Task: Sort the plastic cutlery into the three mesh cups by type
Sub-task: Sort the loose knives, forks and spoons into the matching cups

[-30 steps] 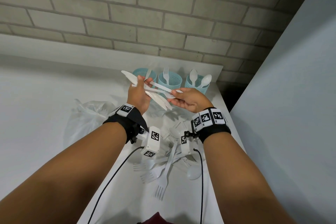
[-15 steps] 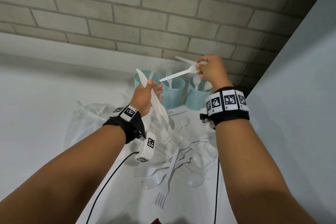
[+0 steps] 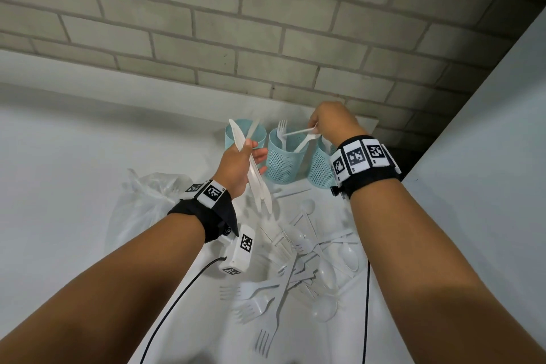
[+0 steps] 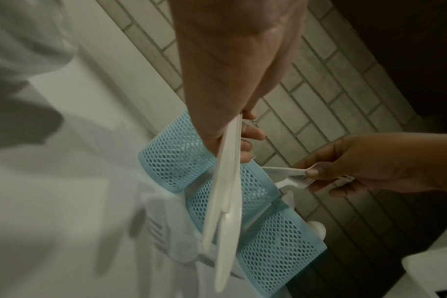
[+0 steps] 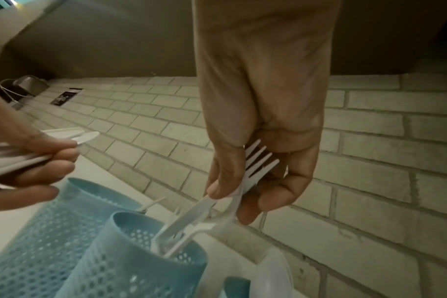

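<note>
Far left, a crumpled bag [image 3: 147, 198] lies on the table [image 3: 59, 171], not in play. Left hand [image 3: 236, 168] hangs in front of the left cup [image 3: 236, 136], fingers and thumb curled round a bundle of knives [image 3: 257, 180], blades pointing down and handles up beside that cup; the left wrist view shows at least two knives, exact count unclear. One knife already stands in the left cup.

Middle cup [image 3: 282, 159] holds one upright fork. Right hand [image 3: 334, 124] is above it, thumb and fingers pinching forks [image 5: 245, 181] near the tines, handles dipping past the rim. The right wrist view suggests two pieces in the pinch; whether both are forks is hard to tell.

Step in hand, by judgement: dropping forks into the middle cup. Next move calls for letting go once the handles are well inside, then the left hand tipping its knives into the left cup.

Right cup [image 3: 320, 168] is mostly hidden behind the right wrist band; its contents don't show here. The pile [image 3: 298, 269] of loose forks and spoons near the table's front is tangled, count unreadable, so sorting looks far from done.
</note>
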Demonstrator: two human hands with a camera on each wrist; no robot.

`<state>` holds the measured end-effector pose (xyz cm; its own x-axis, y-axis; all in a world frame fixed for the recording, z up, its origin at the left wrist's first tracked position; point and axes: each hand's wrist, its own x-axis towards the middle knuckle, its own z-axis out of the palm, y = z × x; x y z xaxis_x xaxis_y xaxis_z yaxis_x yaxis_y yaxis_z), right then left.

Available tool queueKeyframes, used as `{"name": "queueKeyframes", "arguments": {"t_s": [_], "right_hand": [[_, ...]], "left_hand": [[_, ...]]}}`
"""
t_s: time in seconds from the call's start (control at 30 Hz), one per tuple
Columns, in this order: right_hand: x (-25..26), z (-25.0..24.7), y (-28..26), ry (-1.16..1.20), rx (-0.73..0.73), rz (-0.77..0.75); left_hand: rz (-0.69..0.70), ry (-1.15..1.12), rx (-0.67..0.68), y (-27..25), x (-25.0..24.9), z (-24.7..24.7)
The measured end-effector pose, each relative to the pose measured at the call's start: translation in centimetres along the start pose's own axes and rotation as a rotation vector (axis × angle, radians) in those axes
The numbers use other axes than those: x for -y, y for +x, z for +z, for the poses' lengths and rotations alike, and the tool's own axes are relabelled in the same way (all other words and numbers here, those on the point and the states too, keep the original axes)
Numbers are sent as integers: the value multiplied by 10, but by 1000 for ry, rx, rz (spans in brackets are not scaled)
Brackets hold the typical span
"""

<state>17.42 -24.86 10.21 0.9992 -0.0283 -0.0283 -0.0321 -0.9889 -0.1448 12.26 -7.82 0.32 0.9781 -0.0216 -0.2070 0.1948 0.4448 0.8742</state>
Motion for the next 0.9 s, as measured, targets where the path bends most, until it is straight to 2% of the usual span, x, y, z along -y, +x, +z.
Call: {"name": "queueKeyframes", "arguments": {"t_s": [0.1,0.27,0.43,0.57,0.73,0.83,0.9], "right_hand": [[1,5,2,-28,74,-12],[0,-5,10,-86,87,-20],[3,-9,18,-23,31,-63],[0,8,19,117,-39,-88],[2,29,9,276,39,-42],[10,38,3,459,-87,-52],[16,43,-2,677,-143,-79]], "left_hand": [[-24,8,10,-1,2,1],[-61,27,25,-2,2,3],[-73,52,30,-1,2,3],[-97,56,40,-4,2,4],[-151,-9,119,-4,1,3],[-229,-111,207,-4,0,3],[-262,-164,248,-6,-2,4]]}}
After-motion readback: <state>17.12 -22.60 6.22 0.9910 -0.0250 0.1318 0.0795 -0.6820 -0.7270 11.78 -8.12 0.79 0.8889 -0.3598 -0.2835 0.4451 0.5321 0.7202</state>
